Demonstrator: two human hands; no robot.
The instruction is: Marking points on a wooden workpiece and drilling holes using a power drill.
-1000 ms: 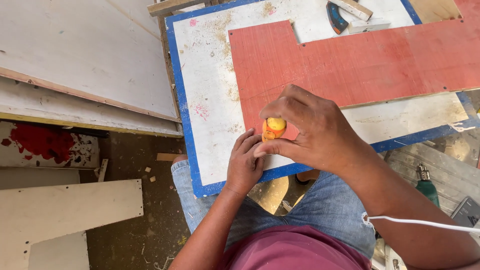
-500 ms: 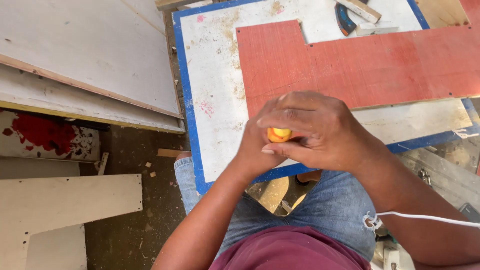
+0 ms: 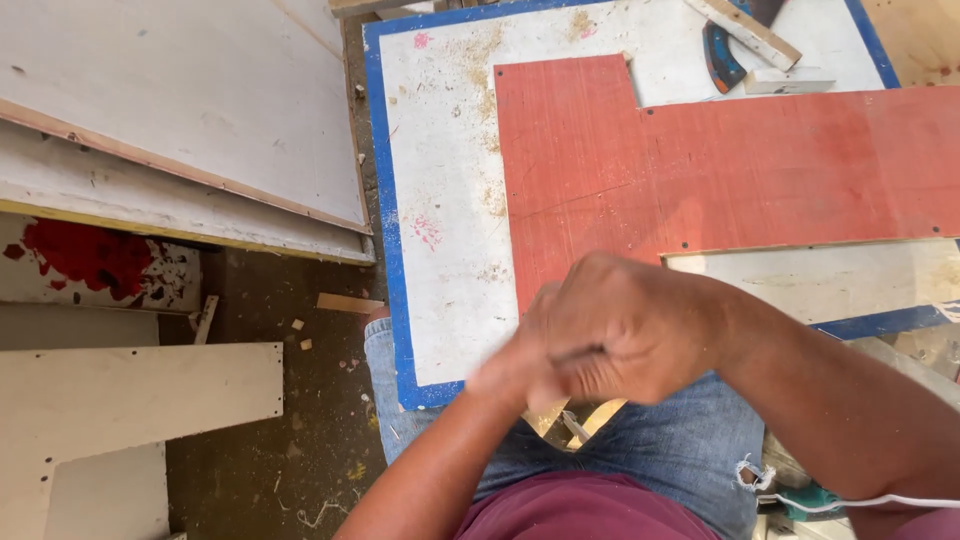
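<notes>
— What do we see closest in?

— Our two hands pressed together over our lap. The right hand (image 3: pixel 625 330) lies curled on top, the left hand (image 3: pixel 515 372) tucked under and against it. Both are blurred, so we cannot tell whether they are clenched on something or merely closed on each other — nothing shows between the fingers.

— And right below the hands?

— Our blue jeans (image 3: pixel 670 450), a pale wooden piece (image 3: pixel 590 420) peeking out just beneath the knuckles, and a white cord (image 3: pixel 860 503) across the right forearm.

— Beyond the hands?

— They hang over the near edge of a white board with a blue border (image 3: pixel 440 250). On it, just past the knuckles, lies a red notched panel (image 3: pixel 720 170). Farther off, at the board's far end, we see a blue-handled tool (image 3: pixel 720 55) under a wooden strip (image 3: pixel 745 30). Off to the left, well apart, pale boards (image 3: pixel 170 130) lie on the dirt floor (image 3: pixel 290 440).
</notes>
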